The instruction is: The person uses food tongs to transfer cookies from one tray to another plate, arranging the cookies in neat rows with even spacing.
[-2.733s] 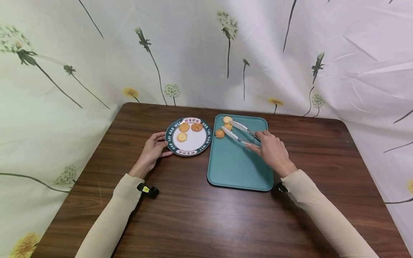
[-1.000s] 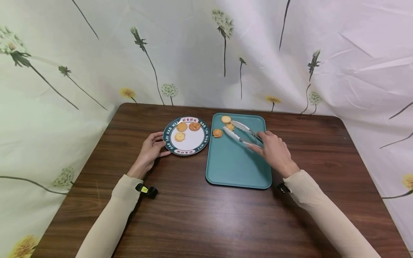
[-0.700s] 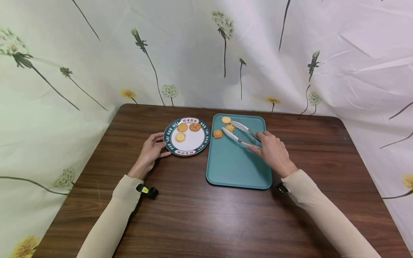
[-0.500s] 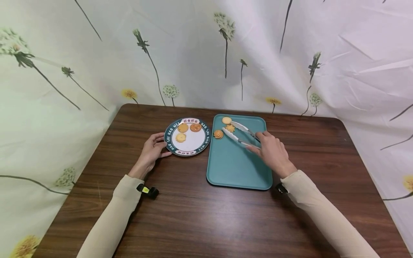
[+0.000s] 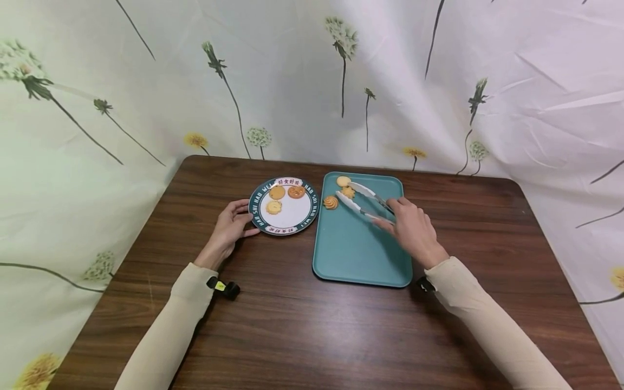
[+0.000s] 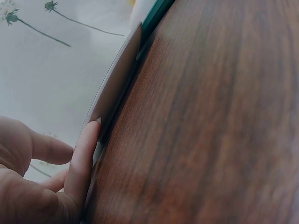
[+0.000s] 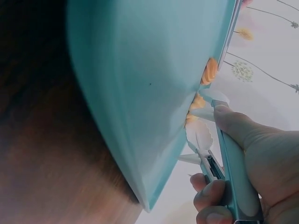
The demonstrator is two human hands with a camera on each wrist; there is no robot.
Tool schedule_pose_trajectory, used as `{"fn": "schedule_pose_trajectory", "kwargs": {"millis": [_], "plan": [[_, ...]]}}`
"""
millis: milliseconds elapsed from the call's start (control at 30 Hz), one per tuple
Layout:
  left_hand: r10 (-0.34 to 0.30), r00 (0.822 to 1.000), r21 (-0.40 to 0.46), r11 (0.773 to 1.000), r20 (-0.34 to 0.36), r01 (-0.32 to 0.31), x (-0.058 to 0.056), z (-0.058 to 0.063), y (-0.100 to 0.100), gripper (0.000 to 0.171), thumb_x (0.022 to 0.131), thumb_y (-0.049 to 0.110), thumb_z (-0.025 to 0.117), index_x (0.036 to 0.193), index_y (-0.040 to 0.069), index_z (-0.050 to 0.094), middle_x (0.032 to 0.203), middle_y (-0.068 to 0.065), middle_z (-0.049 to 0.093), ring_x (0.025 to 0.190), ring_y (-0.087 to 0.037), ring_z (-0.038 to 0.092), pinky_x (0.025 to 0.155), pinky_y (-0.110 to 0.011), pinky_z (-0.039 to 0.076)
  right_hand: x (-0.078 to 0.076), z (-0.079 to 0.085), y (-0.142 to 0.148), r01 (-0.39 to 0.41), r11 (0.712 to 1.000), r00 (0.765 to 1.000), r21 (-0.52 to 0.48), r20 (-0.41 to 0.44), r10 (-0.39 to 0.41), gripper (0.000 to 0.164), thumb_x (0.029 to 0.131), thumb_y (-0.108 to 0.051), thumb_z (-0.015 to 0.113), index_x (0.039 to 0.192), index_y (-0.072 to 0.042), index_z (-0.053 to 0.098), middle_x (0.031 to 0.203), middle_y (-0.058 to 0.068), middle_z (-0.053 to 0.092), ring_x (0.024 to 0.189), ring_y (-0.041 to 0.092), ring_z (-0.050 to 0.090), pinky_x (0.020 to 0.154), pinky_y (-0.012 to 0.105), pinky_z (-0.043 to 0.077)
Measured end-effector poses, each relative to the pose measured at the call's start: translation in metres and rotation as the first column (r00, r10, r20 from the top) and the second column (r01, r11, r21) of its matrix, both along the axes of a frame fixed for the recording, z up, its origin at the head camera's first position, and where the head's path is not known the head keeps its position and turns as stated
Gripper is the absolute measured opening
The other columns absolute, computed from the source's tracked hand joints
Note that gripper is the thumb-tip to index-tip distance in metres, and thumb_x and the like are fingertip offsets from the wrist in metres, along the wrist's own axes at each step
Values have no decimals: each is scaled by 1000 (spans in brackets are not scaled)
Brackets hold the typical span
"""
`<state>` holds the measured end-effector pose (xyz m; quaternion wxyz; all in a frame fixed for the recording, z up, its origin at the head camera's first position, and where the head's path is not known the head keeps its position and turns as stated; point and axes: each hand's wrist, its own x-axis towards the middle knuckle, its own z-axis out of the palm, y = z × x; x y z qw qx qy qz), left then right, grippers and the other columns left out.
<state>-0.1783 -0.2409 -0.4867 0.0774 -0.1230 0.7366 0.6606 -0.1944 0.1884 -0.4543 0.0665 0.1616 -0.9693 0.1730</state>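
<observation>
My right hand (image 5: 414, 227) grips a pair of tongs (image 5: 352, 205) over the teal tray (image 5: 363, 254). The white scalloped tips are spread either side of a star-shaped cookie (image 5: 348, 192) on the tray. Just beside it lie a pale round cookie (image 5: 343, 181) and a swirl cookie (image 5: 330, 202). In the right wrist view, the tongs' handle (image 7: 238, 177) runs between thumb and fingers. My left hand (image 5: 229, 227) holds the left rim of a round plate (image 5: 297, 214) with a dark green lettered border. In the left wrist view, a fingertip (image 6: 88, 140) lies against the plate's underside.
On the plate lie a plain round cookie (image 5: 277, 192), a brown cookie with holes (image 5: 296, 192) and a flower-shaped cookie (image 5: 274, 207). Plate and tray sit side by side on the dark wooden table (image 5: 292, 336). A flower-printed curtain (image 5: 302, 81) hangs behind the table.
The star-shaped cookie sits slightly further right between the tongs' tips than at first, a little apart from the swirl cookie. Both hands keep nearly the same place; the head view shifts slightly.
</observation>
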Motion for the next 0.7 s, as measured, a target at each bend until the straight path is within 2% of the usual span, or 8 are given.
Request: {"fn": "schedule_pose_trajectory", "kwargs": {"millis": [367,700], "plan": [[6,1000,-3,1000,4,-6,-1,0,0,53,110,7,43,161,8,28,159,-19,35,113,-13,58,87,-24,67,0,1,-1,4,1000,1000,-1,3,-4,54,95,-50,74,127,-8,65,101,13,67,64,26,61,41,30,44],[-1,1000,-13,1000,-4,1,0,-1,-1,53,111,8,42,162,7,27,160,-20,33,113,-11,58,88,-24,67,0,-1,3,7,1000,1000,3,22,-7,59,93,-53,75,130,-8,65,104,14,67,69,27,63,44,34,50]]}}
